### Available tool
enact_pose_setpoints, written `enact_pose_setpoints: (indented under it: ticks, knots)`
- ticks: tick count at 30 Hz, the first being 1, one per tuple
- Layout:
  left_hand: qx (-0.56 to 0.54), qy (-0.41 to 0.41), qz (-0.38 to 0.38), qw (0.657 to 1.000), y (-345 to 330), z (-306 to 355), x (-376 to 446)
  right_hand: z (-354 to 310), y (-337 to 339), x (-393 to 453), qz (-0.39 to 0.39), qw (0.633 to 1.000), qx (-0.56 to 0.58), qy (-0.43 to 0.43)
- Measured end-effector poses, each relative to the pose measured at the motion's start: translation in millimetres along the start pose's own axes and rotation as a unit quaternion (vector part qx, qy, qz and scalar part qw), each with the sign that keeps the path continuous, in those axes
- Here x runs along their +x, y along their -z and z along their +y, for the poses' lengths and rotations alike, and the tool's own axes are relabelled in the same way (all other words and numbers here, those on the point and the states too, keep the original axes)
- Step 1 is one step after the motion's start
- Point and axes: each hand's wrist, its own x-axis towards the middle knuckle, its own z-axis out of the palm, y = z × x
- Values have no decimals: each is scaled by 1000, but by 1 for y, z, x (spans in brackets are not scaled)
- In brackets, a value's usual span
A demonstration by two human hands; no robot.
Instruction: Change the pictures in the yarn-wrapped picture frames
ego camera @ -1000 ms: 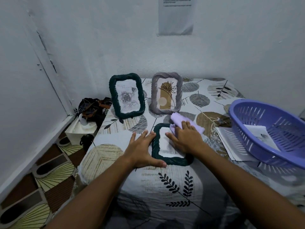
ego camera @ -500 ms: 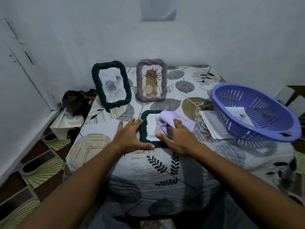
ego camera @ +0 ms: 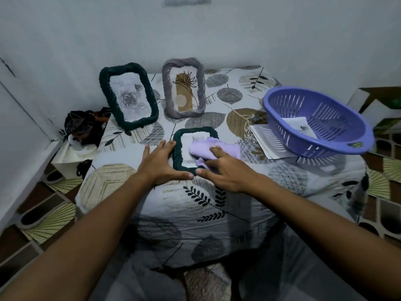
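Still, going from the left of the frame, we see the standing dark green frame (ego camera: 128, 95) propped at upper left and the grey frame (ego camera: 184, 87) just beside it toward centre, both upright on the soft patterned cover of the desk (ego camera: 217, 198); we judge that any hard push on that cover could rock them over. At centre-left our left hand (ego camera: 161, 165) lies flat with fingers spread, its fingers against the left edge of the flat dark green frame (ego camera: 195, 148) and its thumb along the near edge, bracing rather than gripping. Should that hand slide, the frame could skate toward the standing pair. Just right of it our right hand (ego camera: 225, 170) presses the lilac cloth (ego camera: 213, 149) onto the glazing with straight fingers; too much weight might crease the picture beneath or snag the yarn wrap. At right the purple basket (ego camera: 319, 124) rests partly on loose papers (ego camera: 263, 136), tilted, so a sweeping elbow could tip it.
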Motion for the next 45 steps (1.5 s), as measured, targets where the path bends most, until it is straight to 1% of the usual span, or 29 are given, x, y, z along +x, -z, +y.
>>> enact_pose_setpoints:
  ticks: [5, 9, 15, 23, 28, 31, 35, 37, 41, 45]
  knots:
    - [-4, -8, 2, 1000, -1, -1, 2, -22, -7, 20, -37, 998, 1, 51]
    - [-21, -8, 10, 1000, -3, -3, 4, -36, -13, 26, -22, 998, 0, 56]
    - [-40, -20, 13, 999, -2, -4, 4, -37, -10, 33, -8, 999, -28, 27]
    - [-48, -10, 5, 999, -2, -6, 4, -24, -10, 85, -1, 999, -46, -5]
    - [-31, -14, 5, 999, -3, -8, 4, -19, -10, 114, 6, 997, -69, -16]
    - [-24, -12, 2, 1000, -2, -7, 3, -13, -9, 112, 19, 995, -100, -21]
    - [-26, 0, -6, 1000, 0, -4, 1, 11, 1, 101, 32, 990, -118, -71]
    - [-24, -1, -8, 1000, 1, -3, 0, 16, 5, 98, 24, 989, -121, -77]
    - [-28, -2, -12, 1000, 1, -3, 0, -2, 2, 106, 16, 991, -118, -62]
    - [-38, -5, -6, 999, 1, -3, 0, -22, -3, 92, -27, 996, -81, 9]
